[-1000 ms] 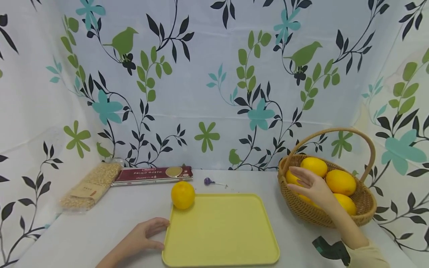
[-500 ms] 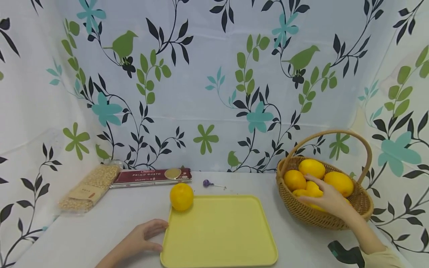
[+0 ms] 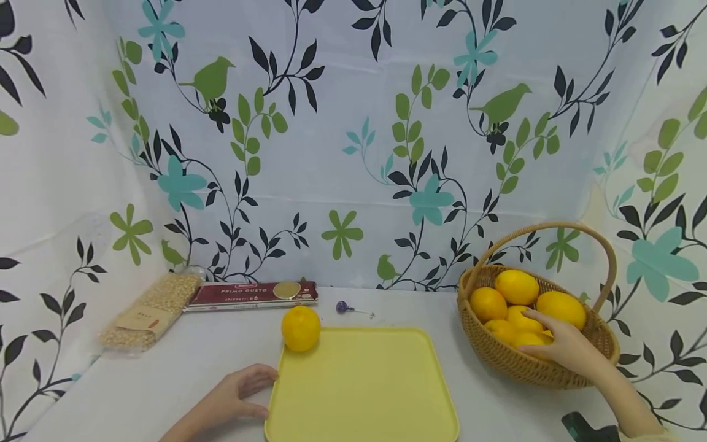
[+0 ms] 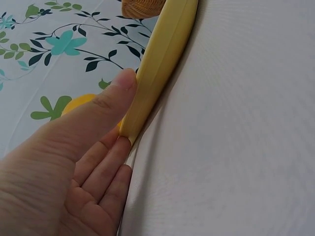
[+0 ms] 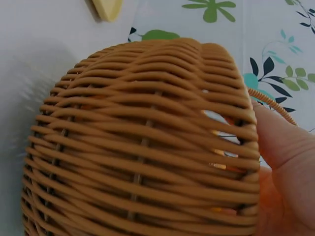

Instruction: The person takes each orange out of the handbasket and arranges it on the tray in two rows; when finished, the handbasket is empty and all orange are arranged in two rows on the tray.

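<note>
In the head view my left hand (image 3: 240,393) rests at the left edge of a yellow tray (image 3: 364,387), thumb and fingers extended. The left wrist view has the thumb and fingertips touching the tray's rim (image 4: 160,64). A round orange (image 3: 301,329) sits at the tray's far left corner. My right hand (image 3: 571,347) reaches over the near rim of a wicker basket (image 3: 519,367), fingers spread above lemons (image 3: 516,287) and another orange (image 3: 488,304). Its fingertips are near the front fruit; contact is unclear. In the right wrist view the basket's wall (image 5: 142,132) hides most of the fingers.
Behind the tray lie a spaghetti pack (image 3: 251,296) and a small purple lollipop (image 3: 343,307). A clear bag of pale grains (image 3: 151,310) leans at the back left. The basket's tall handle (image 3: 552,227) arches over the fruit. Patterned cloth (image 3: 309,153) hangs behind the white table.
My right hand has moved right and down, from above the basket's left side to its front fruit. The left hand stays by the tray. The head view has tilted slightly.
</note>
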Action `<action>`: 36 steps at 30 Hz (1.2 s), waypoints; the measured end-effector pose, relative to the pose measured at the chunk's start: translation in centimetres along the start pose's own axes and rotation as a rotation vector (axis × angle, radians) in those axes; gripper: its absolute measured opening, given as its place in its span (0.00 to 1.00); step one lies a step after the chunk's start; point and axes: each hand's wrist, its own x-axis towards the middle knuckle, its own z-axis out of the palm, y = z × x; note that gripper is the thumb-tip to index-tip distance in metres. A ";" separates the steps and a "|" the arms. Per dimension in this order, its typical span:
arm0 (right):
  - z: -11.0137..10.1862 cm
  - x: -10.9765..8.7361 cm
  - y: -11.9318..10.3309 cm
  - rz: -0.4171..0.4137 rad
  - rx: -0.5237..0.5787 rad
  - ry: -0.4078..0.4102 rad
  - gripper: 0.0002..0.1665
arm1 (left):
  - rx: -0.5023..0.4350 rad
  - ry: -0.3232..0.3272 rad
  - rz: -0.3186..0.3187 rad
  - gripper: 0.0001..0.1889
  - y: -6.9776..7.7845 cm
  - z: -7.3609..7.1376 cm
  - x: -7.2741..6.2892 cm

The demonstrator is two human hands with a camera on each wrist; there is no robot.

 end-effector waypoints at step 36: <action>-2.0 0.8 2.7 0.094 0.042 -0.240 0.39 | 0.015 -0.011 0.018 0.32 -0.7 -0.3 0.1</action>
